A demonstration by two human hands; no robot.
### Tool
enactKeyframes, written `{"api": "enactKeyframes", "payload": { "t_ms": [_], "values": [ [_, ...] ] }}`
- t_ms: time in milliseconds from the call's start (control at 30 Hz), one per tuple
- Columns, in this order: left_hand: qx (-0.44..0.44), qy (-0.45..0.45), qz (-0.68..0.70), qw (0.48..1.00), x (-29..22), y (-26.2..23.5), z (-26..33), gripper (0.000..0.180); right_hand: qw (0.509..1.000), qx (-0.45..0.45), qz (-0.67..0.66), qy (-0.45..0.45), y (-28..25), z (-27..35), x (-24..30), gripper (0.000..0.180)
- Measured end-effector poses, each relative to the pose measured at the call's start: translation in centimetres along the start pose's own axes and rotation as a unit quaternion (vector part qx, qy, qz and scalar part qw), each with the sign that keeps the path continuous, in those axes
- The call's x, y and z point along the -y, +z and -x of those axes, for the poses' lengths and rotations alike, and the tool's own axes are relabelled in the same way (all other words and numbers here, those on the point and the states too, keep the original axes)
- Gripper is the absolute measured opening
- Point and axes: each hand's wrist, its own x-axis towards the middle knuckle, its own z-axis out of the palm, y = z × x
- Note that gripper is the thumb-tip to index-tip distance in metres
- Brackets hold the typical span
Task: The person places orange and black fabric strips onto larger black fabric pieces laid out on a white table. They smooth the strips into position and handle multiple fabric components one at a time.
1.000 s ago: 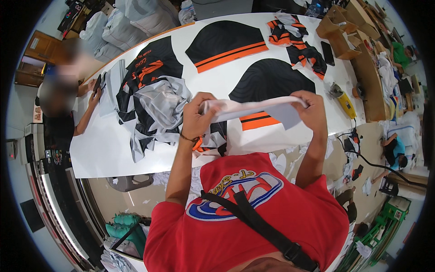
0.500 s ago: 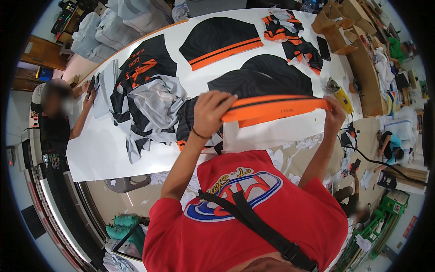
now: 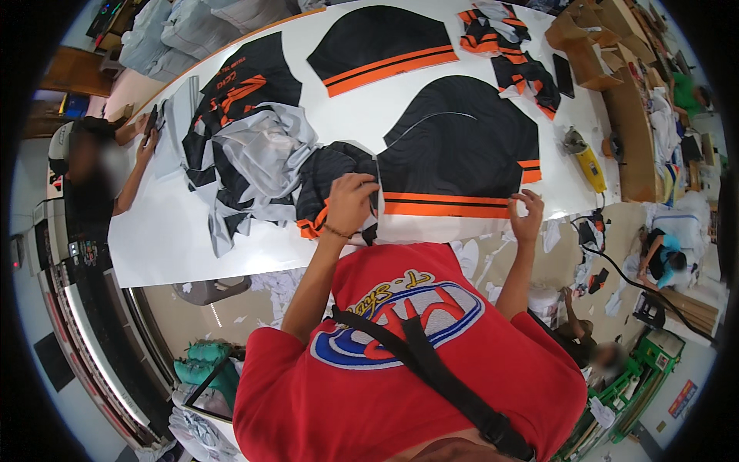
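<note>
A black fabric panel with orange stripes lies spread flat on the white paper-covered table in front of me. My left hand pinches the panel's near left corner, next to a heap of black, grey and orange cut pieces. My right hand hovers at the panel's near right edge with its fingers spread, holding nothing.
A second black and orange panel lies farther back, with smaller cut pieces to its right. A yellow hand tool rests at the table's right end beside cardboard boxes. Another person leans on the left edge. Paper scraps litter the floor.
The panel, held up and folded between both hands earlier, has been laid down flat on the table. My right hand has let go of it and opened.
</note>
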Motion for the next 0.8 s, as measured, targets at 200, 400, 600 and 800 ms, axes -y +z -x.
{"api": "enactKeyframes", "payload": {
  "t_ms": [200, 400, 600, 800],
  "values": [
    [-0.202, -0.262, 0.059, 0.942, 3.9, -7.0, 3.1, 0.022, 0.967, 0.106, -0.224, 0.055, 2.9, -5.2, 8.3, 0.013],
    [-0.169, -0.323, 0.071, 0.928, 4.0, -9.0, 6.2, 0.017, 0.878, 0.325, -0.349, -0.047, 10.4, -5.3, 20.8, 0.013],
    [0.023, -0.394, 0.107, 0.912, 0.8, -8.4, 8.0, 0.024, 0.807, 0.473, -0.321, -0.149, 16.6, -1.9, 28.8, 0.034],
    [-0.020, -0.363, 0.066, 0.929, 0.6, -7.5, 10.5, 0.058, 0.822, 0.408, -0.375, -0.134, 17.7, -2.5, 30.0, 0.017]
  ]
}}
